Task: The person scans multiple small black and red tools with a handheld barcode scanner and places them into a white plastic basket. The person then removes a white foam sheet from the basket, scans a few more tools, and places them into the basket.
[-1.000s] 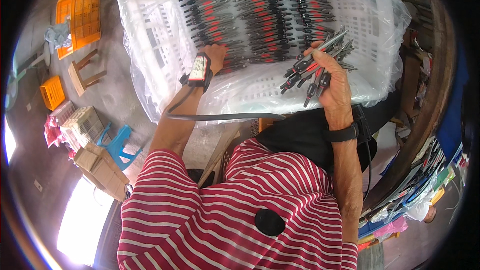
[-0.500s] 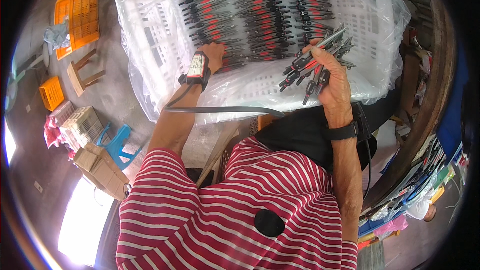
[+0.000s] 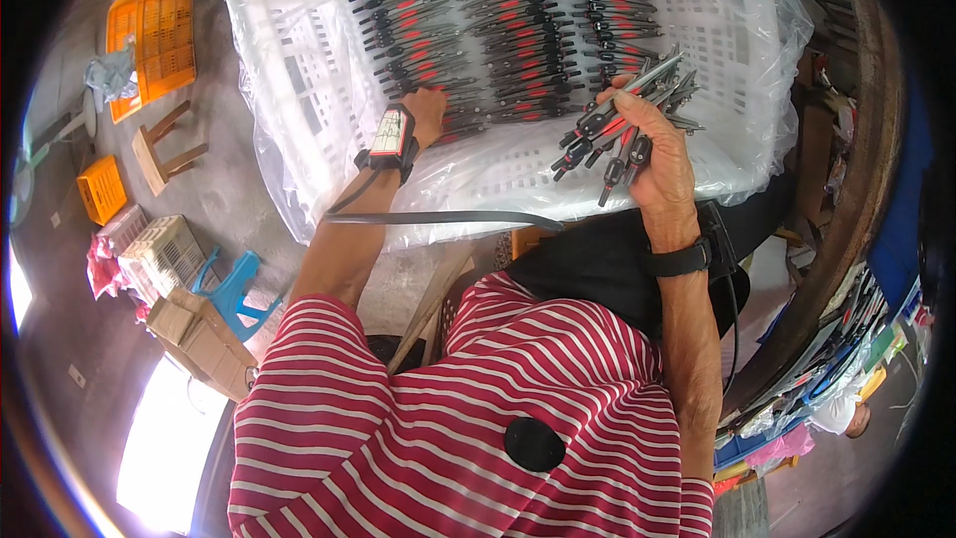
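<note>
So there's a big white perforated plastic crate [image 3: 732,25] lined with a clear plastic bag [image 3: 782,0], and it's got slim grey metal tools with black ends and red middles [image 3: 518,35] stacked in three columns, left, middle and right. Left hand [image 3: 428,115] is down inside at the near end of the left column, right up against the tools; its fingertips are hidden, so I honestly can't tell if it's gripping one. Right hand [image 3: 661,151] is grasping a loose, fanned-out bunch of the same tools [image 3: 619,132] over the near end of the right column, metal tips pointing up and right, black ends down and left. Both wrists have black straps, the left one carrying a small box with a white face [image 3: 389,132]. Off to the left on the floor: a bright blue plastic stool [image 3: 239,291] beside a brown cardboard box [image 3: 202,341].
</note>
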Action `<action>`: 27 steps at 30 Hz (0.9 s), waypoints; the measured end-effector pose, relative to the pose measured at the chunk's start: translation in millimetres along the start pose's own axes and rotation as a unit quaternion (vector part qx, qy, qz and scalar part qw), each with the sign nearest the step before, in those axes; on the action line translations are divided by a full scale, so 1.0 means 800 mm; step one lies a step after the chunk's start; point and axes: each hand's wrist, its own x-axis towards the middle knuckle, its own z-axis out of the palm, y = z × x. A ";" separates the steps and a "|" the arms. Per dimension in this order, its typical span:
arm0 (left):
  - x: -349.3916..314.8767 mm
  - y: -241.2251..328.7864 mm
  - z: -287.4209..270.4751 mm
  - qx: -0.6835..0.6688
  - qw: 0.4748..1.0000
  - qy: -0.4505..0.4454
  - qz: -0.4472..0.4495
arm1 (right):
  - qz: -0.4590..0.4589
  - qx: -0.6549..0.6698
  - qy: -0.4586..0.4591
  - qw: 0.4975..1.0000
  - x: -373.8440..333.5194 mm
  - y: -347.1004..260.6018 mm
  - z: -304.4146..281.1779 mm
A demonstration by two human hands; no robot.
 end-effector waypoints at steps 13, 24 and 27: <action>0.002 0.000 -0.002 0.040 0.999 -0.014 0.021 | 0.014 -0.017 -0.013 1.000 0.002 -0.001 -0.004; 0.012 -0.015 0.010 -0.041 0.999 -0.013 -0.016 | 0.006 -0.018 -0.001 1.000 0.001 -0.001 -0.001; 0.013 -0.012 0.012 -0.011 0.997 -0.064 -0.028 | 0.005 -0.012 -0.002 1.000 0.000 -0.002 0.000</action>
